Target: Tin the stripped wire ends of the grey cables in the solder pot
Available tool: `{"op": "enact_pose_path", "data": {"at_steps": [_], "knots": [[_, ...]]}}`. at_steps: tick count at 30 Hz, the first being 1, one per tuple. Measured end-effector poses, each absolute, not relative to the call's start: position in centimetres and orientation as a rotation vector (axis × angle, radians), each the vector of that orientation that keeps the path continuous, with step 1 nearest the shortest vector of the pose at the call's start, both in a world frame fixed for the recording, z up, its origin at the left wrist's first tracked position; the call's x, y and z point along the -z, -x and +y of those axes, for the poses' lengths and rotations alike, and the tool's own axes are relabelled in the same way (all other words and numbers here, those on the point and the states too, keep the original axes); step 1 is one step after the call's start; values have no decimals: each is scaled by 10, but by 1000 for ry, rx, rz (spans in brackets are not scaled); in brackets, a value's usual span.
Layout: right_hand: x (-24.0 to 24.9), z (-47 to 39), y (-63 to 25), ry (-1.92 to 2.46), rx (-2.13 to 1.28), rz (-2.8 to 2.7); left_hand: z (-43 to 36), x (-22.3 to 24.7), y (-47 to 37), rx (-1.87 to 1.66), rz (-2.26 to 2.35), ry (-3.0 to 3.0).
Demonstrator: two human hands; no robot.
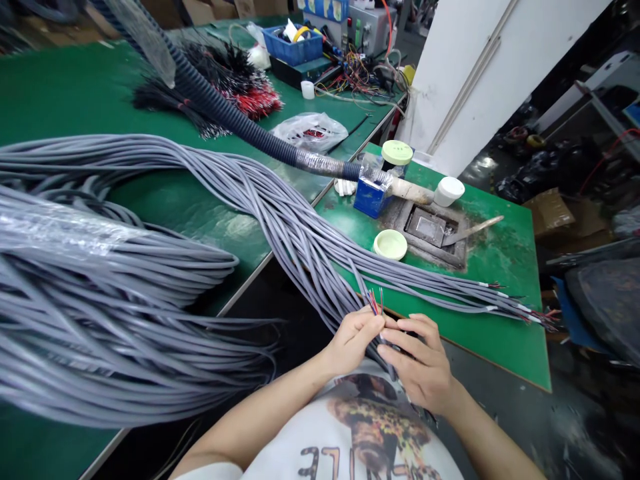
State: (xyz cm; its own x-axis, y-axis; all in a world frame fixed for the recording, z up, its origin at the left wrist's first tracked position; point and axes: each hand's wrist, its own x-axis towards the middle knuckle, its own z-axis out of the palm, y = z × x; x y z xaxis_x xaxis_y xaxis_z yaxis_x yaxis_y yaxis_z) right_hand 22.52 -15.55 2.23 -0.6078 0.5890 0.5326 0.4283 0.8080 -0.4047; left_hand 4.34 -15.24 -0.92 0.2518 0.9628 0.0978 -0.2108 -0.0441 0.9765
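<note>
Close to my shirt, my left hand [354, 340] pinches a grey cable end, from which thin red, blue and white wires [375, 301] stick up. My right hand [419, 360] is bent around the same wires, its fingertips touching them beside my left thumb. A long bundle of grey cables [300, 230] runs from the left bench to my hands. Part of it lies across the green board, with stripped ends [543, 316] at the right. More cable ends hang down behind and below my hands.
A solder pot [429, 227] with a scraper [475, 230] across it stands ahead right. Around it are a blue box [369, 199], a green lid [390, 245] and a white jar [449, 191]. A ribbed hose [240, 123] crosses overhead. Coiled cables [100, 313] fill the left.
</note>
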Motion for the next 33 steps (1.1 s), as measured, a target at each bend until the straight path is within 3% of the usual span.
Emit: {"op": "enact_pose_path", "data": {"at_steps": [13,33], "knots": [[-45,-120,-194,1089,-1005,-1753,-159,9,-44,-1109,785,-1438],[-21,-122,-197,1099,-1122,-1537,-158,20,-48,-1189,802,-1164]]}}
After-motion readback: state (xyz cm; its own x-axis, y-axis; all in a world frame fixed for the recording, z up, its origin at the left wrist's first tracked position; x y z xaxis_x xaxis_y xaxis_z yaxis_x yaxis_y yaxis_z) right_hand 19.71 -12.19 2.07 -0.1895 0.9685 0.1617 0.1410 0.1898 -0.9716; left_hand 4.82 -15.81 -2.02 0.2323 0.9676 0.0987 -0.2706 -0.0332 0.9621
